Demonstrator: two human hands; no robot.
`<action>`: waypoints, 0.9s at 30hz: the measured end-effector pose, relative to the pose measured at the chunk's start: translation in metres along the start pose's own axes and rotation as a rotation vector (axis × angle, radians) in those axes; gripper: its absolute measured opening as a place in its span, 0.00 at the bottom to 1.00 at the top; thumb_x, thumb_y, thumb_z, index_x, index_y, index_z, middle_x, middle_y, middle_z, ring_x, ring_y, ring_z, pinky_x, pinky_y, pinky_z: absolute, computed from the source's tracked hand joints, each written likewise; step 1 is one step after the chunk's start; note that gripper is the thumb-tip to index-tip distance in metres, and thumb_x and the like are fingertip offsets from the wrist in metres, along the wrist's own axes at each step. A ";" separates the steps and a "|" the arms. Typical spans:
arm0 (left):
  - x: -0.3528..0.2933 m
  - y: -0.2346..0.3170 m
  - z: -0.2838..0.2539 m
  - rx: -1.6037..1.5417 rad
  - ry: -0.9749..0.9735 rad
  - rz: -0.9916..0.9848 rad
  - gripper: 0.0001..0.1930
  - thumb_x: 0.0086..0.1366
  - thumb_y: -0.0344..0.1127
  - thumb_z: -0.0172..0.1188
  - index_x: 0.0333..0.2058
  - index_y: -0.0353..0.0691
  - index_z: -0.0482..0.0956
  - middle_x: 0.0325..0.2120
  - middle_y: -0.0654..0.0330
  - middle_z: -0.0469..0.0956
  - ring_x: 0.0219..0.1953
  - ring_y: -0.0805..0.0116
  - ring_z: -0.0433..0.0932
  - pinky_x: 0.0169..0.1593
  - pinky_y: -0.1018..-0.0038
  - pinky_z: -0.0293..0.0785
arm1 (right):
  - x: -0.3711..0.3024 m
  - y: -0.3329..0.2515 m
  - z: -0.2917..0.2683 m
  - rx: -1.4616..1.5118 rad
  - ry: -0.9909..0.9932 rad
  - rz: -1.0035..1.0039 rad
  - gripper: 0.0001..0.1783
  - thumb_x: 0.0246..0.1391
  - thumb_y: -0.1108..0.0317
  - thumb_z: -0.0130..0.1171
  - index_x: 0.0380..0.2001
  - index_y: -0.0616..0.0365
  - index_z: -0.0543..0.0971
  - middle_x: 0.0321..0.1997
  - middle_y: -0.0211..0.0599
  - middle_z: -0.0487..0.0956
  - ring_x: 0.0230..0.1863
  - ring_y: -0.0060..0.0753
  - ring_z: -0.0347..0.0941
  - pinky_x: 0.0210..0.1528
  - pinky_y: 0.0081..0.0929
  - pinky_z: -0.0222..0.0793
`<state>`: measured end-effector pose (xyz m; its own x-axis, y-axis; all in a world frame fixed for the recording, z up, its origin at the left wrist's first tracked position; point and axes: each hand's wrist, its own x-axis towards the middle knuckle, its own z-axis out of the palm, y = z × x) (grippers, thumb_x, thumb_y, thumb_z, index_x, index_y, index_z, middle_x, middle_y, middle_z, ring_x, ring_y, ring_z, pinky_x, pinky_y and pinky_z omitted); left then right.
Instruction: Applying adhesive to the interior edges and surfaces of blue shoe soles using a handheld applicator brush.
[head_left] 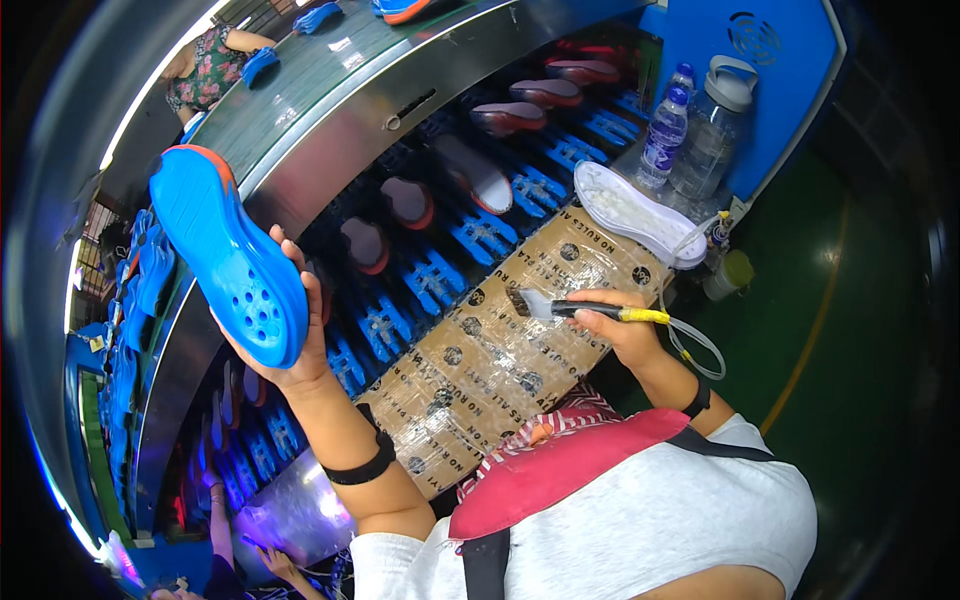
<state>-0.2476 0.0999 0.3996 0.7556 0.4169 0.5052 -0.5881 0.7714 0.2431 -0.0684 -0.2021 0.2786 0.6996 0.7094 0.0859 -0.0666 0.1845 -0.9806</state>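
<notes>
My left hand (306, 350) is closed around a blue shoe sole (215, 240) with an orange edge at one end and a cluster of round holes at the other. The sole is raised at the left, with the holed end near my palm. In my right hand (622, 328) is a brush (540, 304) with a black handle, its bristles just over the tape-covered cardboard (490, 385). A thin clear hose (700, 366) with yellow fittings runs from the handle's end. Beyond that hand lies a white sole (632, 215) with whitish clumps inside it.
Dark soles (410, 203) sit on a rack with blue clamps (485, 233) ahead. Above it runs a green conveyor belt (330, 75) carrying blue pieces. Plastic bottles (663, 135) and a large jug (708, 130) stand at the right. A co-worker (210, 70) is at far left; other hands show lower left.
</notes>
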 end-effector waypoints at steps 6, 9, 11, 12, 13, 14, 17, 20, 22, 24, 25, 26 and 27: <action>-0.030 -0.057 -0.011 0.262 0.143 -0.051 0.37 0.61 0.60 0.45 0.59 0.34 0.56 0.53 0.39 0.64 0.53 0.38 0.66 0.51 0.47 0.69 | -0.003 -0.009 0.003 0.076 0.035 0.020 0.15 0.49 0.73 0.60 0.41 0.67 0.77 0.35 0.39 0.80 0.34 0.23 0.76 0.39 0.17 0.70; -0.065 -0.072 -0.046 0.143 0.243 -0.215 0.36 0.62 0.59 0.45 0.56 0.31 0.61 0.51 0.41 0.67 0.51 0.38 0.68 0.50 0.45 0.68 | -0.001 -0.018 0.007 0.093 0.025 -0.007 0.14 0.48 0.75 0.59 0.40 0.67 0.77 0.33 0.39 0.80 0.32 0.20 0.75 0.35 0.16 0.71; -0.090 -0.085 -0.064 0.125 0.305 -0.262 0.36 0.61 0.60 0.44 0.55 0.32 0.62 0.50 0.41 0.68 0.50 0.38 0.69 0.49 0.46 0.70 | 0.002 -0.030 0.016 0.083 -0.008 -0.026 0.13 0.48 0.75 0.59 0.40 0.67 0.78 0.33 0.38 0.80 0.31 0.19 0.75 0.33 0.16 0.70; -0.100 -0.093 -0.069 0.108 0.358 -0.319 0.37 0.61 0.62 0.43 0.55 0.32 0.63 0.48 0.41 0.70 0.49 0.39 0.70 0.48 0.47 0.71 | 0.003 -0.037 0.023 -0.003 -0.086 -0.132 0.13 0.47 0.75 0.60 0.38 0.66 0.78 0.32 0.38 0.80 0.29 0.20 0.75 0.31 0.17 0.70; -0.106 -0.100 -0.069 0.102 0.366 -0.318 0.37 0.61 0.62 0.43 0.55 0.32 0.63 0.48 0.41 0.70 0.49 0.39 0.70 0.48 0.47 0.71 | 0.005 -0.044 0.030 -0.088 -0.164 -0.238 0.12 0.45 0.75 0.60 0.37 0.65 0.79 0.31 0.37 0.80 0.28 0.21 0.75 0.30 0.18 0.69; -0.112 -0.108 -0.070 0.181 0.352 -0.364 0.37 0.62 0.63 0.42 0.56 0.35 0.62 0.47 0.42 0.71 0.48 0.42 0.72 0.48 0.51 0.73 | 0.009 -0.052 0.038 -0.093 -0.161 -0.229 0.12 0.45 0.75 0.60 0.37 0.65 0.79 0.31 0.37 0.80 0.28 0.21 0.75 0.30 0.18 0.69; -0.136 -0.128 -0.069 0.324 0.453 -0.419 0.36 0.61 0.63 0.45 0.57 0.39 0.62 0.48 0.46 0.71 0.47 0.50 0.74 0.49 0.58 0.73 | 0.024 -0.061 0.068 -0.360 -0.239 -0.689 0.14 0.40 0.77 0.62 0.35 0.65 0.79 0.22 0.38 0.76 0.20 0.26 0.70 0.23 0.21 0.63; -0.155 -0.132 -0.077 0.377 0.583 -0.486 0.35 0.59 0.59 0.53 0.57 0.40 0.62 0.51 0.55 0.70 0.51 0.61 0.72 0.53 0.63 0.71 | 0.031 -0.056 0.089 -0.457 -0.157 -0.897 0.16 0.36 0.77 0.64 0.34 0.63 0.79 0.20 0.36 0.73 0.20 0.32 0.69 0.22 0.25 0.62; -0.160 -0.135 -0.078 0.332 0.614 -0.472 0.35 0.60 0.59 0.51 0.57 0.40 0.62 0.51 0.56 0.70 0.50 0.62 0.72 0.53 0.64 0.71 | 0.031 -0.046 0.095 -0.523 -0.171 -0.931 0.17 0.35 0.77 0.65 0.35 0.63 0.79 0.21 0.37 0.74 0.21 0.34 0.70 0.23 0.25 0.64; -0.159 -0.129 -0.080 0.383 0.601 -0.441 0.35 0.59 0.59 0.52 0.57 0.40 0.62 0.51 0.55 0.70 0.51 0.61 0.72 0.53 0.64 0.72 | 0.024 -0.034 0.104 -0.473 -0.233 -0.917 0.16 0.35 0.77 0.65 0.34 0.62 0.79 0.22 0.36 0.75 0.22 0.35 0.71 0.24 0.26 0.66; -0.166 -0.124 -0.092 0.373 0.602 -0.440 0.36 0.58 0.60 0.52 0.57 0.40 0.62 0.51 0.54 0.70 0.51 0.60 0.72 0.53 0.63 0.72 | 0.019 -0.034 0.107 -0.464 -0.320 -0.925 0.16 0.36 0.77 0.65 0.34 0.62 0.79 0.22 0.37 0.75 0.22 0.35 0.71 0.24 0.27 0.66; -0.168 -0.118 -0.097 0.365 0.603 -0.439 0.36 0.58 0.61 0.52 0.57 0.39 0.62 0.51 0.54 0.70 0.51 0.59 0.72 0.53 0.63 0.71 | 0.016 -0.030 0.106 -0.467 -0.407 -0.914 0.16 0.36 0.76 0.65 0.35 0.62 0.79 0.23 0.37 0.75 0.22 0.35 0.71 0.24 0.27 0.67; -0.168 -0.112 -0.095 0.403 0.656 -0.450 0.38 0.57 0.62 0.53 0.57 0.39 0.62 0.51 0.53 0.70 0.51 0.58 0.72 0.54 0.62 0.71 | 0.016 -0.030 0.104 -0.403 -0.489 -0.894 0.16 0.36 0.76 0.65 0.35 0.62 0.79 0.23 0.37 0.76 0.22 0.35 0.71 0.23 0.27 0.67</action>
<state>-0.2808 -0.0110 0.2085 0.8798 0.4019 -0.2537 -0.1594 0.7523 0.6392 -0.1293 -0.1255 0.3275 0.0156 0.6398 0.7684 0.6246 0.5939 -0.5072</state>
